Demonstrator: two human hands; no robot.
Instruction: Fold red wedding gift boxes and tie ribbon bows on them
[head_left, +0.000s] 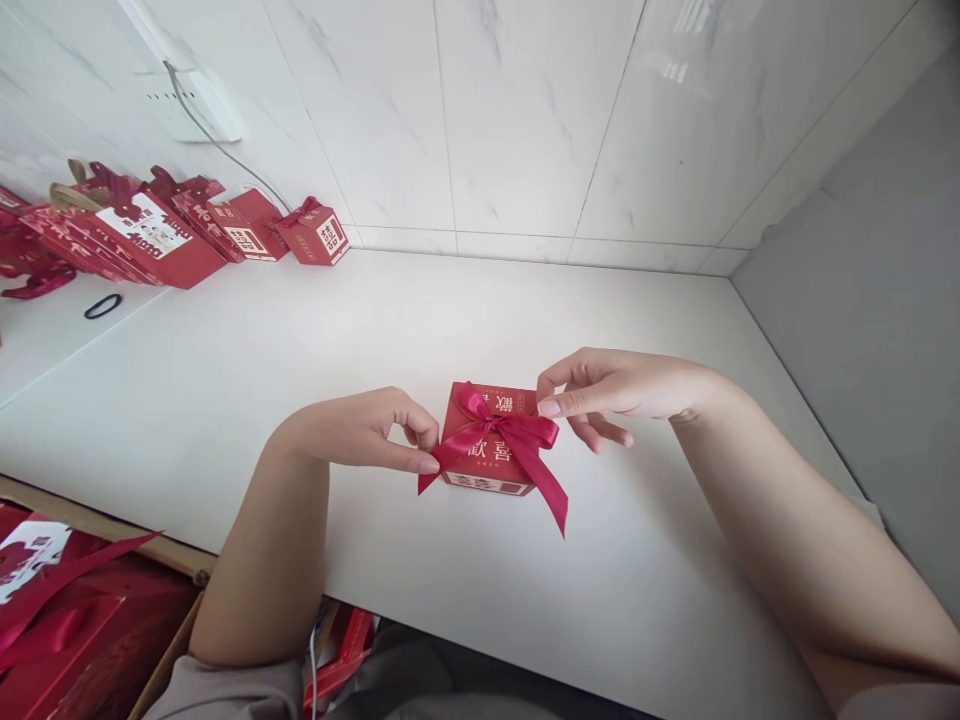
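Note:
A small red gift box (pixel 480 464) with white and gold Chinese characters lies on the white tabletop in front of me. Around it runs a crimson satin ribbon (pixel 499 426), tied in a bow on the top face. At the box's left side my left hand (pixel 364 430) pinches one ribbon tail between thumb and fingers. My right hand (pixel 604 388) is at the upper right corner, thumb and forefinger closed at the edge of the bow's right loop; its other fingers hang apart. The other ribbon tail (pixel 546 487) falls loose over the front right edge.
Red gift bags (pixel 157 235) stand in a row against the tiled wall, with two red boxes (pixel 313 236) beside them. A dark hair tie (pixel 103 306) lies on the left. Below the table's edge, an open carton (pixel 180 640) holds red packages. A cable (pixel 225 150) hangs from the wall socket.

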